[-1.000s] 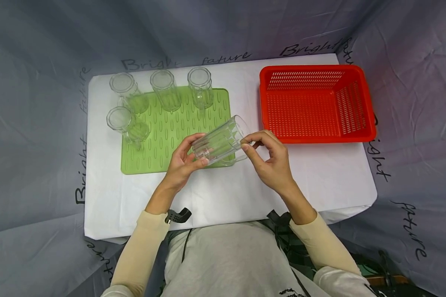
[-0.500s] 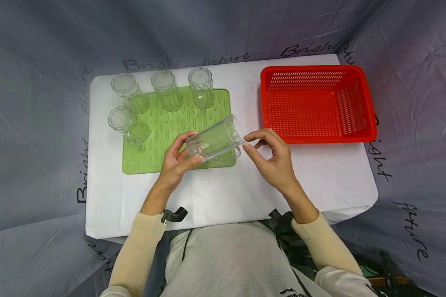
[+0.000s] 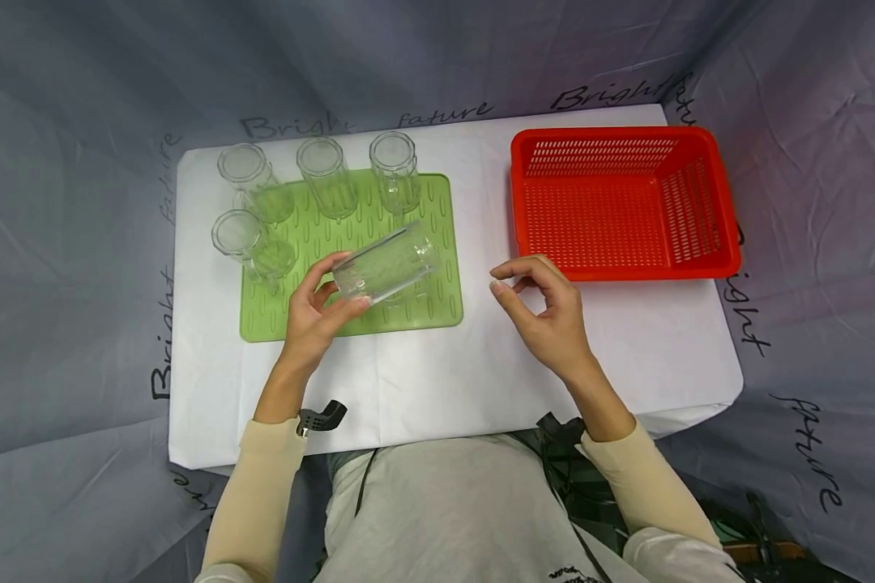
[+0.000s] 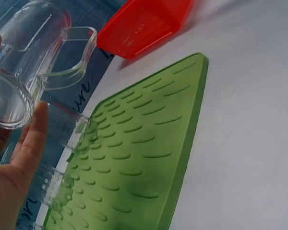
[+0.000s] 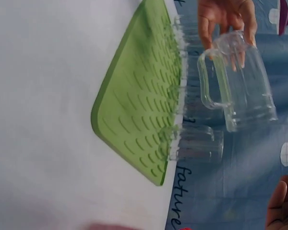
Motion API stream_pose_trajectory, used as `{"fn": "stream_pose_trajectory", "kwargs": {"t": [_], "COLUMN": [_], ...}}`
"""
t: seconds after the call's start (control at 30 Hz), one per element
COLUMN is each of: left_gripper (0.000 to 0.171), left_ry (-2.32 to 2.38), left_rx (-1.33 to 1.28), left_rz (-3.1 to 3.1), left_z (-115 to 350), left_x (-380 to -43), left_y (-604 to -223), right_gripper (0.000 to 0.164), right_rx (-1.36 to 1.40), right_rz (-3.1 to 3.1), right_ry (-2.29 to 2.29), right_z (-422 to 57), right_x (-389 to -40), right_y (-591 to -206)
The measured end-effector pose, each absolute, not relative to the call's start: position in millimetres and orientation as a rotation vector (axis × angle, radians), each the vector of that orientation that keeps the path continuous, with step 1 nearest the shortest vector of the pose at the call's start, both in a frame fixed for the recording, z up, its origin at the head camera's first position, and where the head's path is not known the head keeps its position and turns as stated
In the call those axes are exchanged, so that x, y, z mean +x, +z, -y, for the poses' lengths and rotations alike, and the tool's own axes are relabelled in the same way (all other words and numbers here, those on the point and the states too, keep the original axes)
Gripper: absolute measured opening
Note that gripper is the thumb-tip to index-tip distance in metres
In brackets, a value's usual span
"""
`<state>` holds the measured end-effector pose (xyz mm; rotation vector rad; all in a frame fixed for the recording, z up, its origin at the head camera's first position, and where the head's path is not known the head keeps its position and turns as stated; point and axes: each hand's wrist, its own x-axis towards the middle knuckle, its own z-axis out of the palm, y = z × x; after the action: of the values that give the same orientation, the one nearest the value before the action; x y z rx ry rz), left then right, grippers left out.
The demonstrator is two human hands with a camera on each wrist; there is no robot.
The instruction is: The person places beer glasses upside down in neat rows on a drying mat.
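My left hand [image 3: 312, 320] grips a clear glass mug [image 3: 386, 263] around its base end, fingers on one side and thumb on the other. The mug lies tilted in the air over the green ribbed mat [image 3: 350, 320], its mouth toward the right. Its handle [image 4: 81, 67] shows plainly in the left wrist view, and the right wrist view has the whole mug [image 5: 249, 84] hanging from the left hand's fingers. Apart from the mug, my right hand [image 3: 547, 316] hovers over the white table below the red basket, fingers loosely bent and holding nothing.
Several more glass mugs stand along the mat's back and left edges, among them one at the back right [image 3: 395, 174] and one at the front left [image 3: 251, 243]. A red slotted basket [image 3: 627, 271] sits at the table's back right. Grey curtains surround the white table [image 3: 437, 389].
My left hand has carried the mug leftward, away from the right hand. The right hand's fingers, at the mug's rim end earlier, are now apart from it and slightly farther right.
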<state>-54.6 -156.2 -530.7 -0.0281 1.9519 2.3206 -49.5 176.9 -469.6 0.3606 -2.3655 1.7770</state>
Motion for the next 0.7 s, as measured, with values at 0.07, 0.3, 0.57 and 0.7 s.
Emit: {"fn": "stream_pose_trajectory", "kwargs": {"t": [0.07, 0.3, 0.57, 0.7], "left_gripper": [0.069, 0.065, 0.065, 0.065], "left_ry": [2.307, 2.234, 2.145, 2.031], "left_rx": [-0.068, -0.173, -0.243, -0.284], "left_rz": [-1.994, -2.209, -2.386, -2.529], "left_z": [158, 168, 178, 181], "left_x": [-55, -58, -61, -62], "left_y": [-530, -528, -525, -522], "right_gripper": [0.012, 0.011, 0.010, 0.010], "right_rx": [0.358, 0.356, 0.343, 0.330], "right_rz": [2.364, 2.357, 2.365, 2.367], "right_ry": [1.780, 1.787, 1.777, 1.778], "right_z": [-178, -179, -181, -182], "right_x": [-49, -48, -47, -47], "right_y": [-470, -471, -474, -474]}}
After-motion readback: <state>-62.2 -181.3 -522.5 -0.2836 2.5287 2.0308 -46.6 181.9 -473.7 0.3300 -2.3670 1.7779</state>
